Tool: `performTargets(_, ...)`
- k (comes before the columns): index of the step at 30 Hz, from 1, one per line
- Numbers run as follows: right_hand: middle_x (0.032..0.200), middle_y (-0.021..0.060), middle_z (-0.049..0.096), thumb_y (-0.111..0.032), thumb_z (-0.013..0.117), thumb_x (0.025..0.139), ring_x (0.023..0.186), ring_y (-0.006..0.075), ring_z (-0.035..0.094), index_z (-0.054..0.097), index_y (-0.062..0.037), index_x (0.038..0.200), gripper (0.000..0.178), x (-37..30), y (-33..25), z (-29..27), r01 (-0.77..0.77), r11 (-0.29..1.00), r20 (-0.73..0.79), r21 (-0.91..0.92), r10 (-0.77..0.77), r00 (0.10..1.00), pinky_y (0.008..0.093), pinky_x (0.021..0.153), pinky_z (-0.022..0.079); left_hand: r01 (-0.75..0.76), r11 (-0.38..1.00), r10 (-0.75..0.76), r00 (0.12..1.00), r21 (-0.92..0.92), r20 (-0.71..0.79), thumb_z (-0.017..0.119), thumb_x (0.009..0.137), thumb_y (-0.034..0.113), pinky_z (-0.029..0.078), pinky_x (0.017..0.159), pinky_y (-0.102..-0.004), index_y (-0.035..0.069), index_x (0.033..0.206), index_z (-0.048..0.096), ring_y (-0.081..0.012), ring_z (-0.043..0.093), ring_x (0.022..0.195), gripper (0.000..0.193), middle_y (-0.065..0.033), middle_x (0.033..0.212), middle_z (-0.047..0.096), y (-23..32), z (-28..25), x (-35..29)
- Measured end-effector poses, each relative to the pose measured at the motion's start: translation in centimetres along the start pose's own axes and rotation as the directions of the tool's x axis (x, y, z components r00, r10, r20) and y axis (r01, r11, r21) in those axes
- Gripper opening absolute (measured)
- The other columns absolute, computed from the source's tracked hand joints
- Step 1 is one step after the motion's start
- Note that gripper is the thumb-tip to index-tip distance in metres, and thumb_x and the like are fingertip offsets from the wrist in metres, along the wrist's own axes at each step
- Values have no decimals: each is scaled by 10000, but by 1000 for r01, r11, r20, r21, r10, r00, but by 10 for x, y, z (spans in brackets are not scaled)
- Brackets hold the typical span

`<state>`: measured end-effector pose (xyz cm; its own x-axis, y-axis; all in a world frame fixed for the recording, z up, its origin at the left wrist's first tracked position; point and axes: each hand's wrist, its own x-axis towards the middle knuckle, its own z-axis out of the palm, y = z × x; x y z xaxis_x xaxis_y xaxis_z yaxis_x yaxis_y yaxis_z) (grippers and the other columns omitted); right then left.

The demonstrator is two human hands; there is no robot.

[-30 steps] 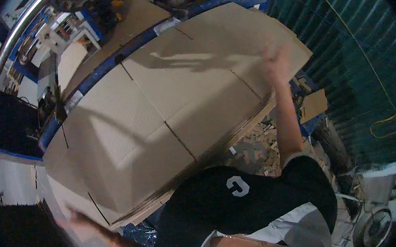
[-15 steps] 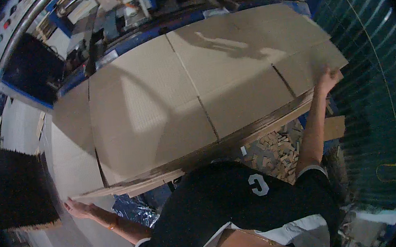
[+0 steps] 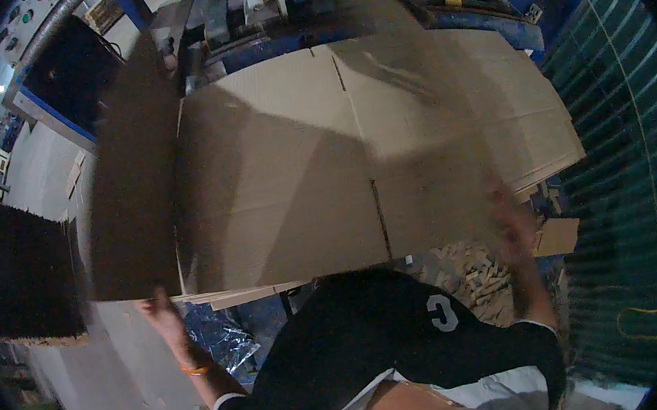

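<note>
A creased, slotted brown cardboard sheet (image 3: pixel 297 208) spreads wide in front of me, on top of other sheets. Its left panel (image 3: pixel 136 223) is tilted up and dark with shadow. My left hand (image 3: pixel 163 314) grips that panel's near edge, thumb on top and other fingers mostly hidden beneath. The sheet's right end is raised too and smeared by motion. At its near right corner, my right hand (image 3: pixel 511 223) closes on the edge, its fingers blurred. Under the sheet, the right end of a cardboard stack (image 3: pixel 559 131) shows.
Beyond the sheets stands a blue machine (image 3: pixel 274 48) with rollers. Small cardboard scraps (image 3: pixel 474 278) are heaped below on the right. A green corrugated wall (image 3: pixel 618 177) runs along the right. At the left is a dark stack of sheets (image 3: pixel 23 274). Crumpled plastic film (image 3: pixel 227 341) lies below my left forearm.
My right hand has moved left and nearer to me, with the sheet's right end lifting. My left hand has moved right and closed on the left panel, which now tilts up.
</note>
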<state>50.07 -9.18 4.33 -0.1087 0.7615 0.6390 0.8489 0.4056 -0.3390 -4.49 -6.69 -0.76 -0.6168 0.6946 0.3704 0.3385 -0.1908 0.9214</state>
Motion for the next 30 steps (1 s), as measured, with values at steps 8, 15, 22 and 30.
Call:
performTargets(8,1323,34,472,-212,535,813,1219,267,436,524,-196,1223,411,-1,5,67,409,910,557,70,-375,741,425,1016,334,-816,524,203,400,246,894,516,808,27,287,1045,-443,130,1181,572,-310,398,1252,392,-119,1333,452,37,80,-24)
performTargets(15,1335,96,434,-390,623,763,1275,285,352,484,-113,1253,580,36,43,87,332,943,623,22,-273,733,462,1056,248,-802,526,198,439,283,877,513,818,102,241,1066,-455,152,1293,474,-303,324,1297,480,-121,1380,384,41,98,-8)
performTargets(22,1415,103,326,-638,513,745,1309,290,287,394,-119,1334,794,102,83,116,358,922,620,-148,-195,760,498,1054,226,-825,529,363,431,197,826,614,786,206,253,1061,-455,148,1336,416,-324,341,1275,588,-147,1362,389,31,160,30)
performTargets(30,1448,71,255,-605,531,760,1318,279,254,391,-127,1335,761,179,109,167,88,928,539,-362,131,832,459,1073,211,-732,631,433,606,256,667,609,777,91,300,1032,-419,109,1322,409,-329,370,1242,581,-135,1326,425,3,257,104)
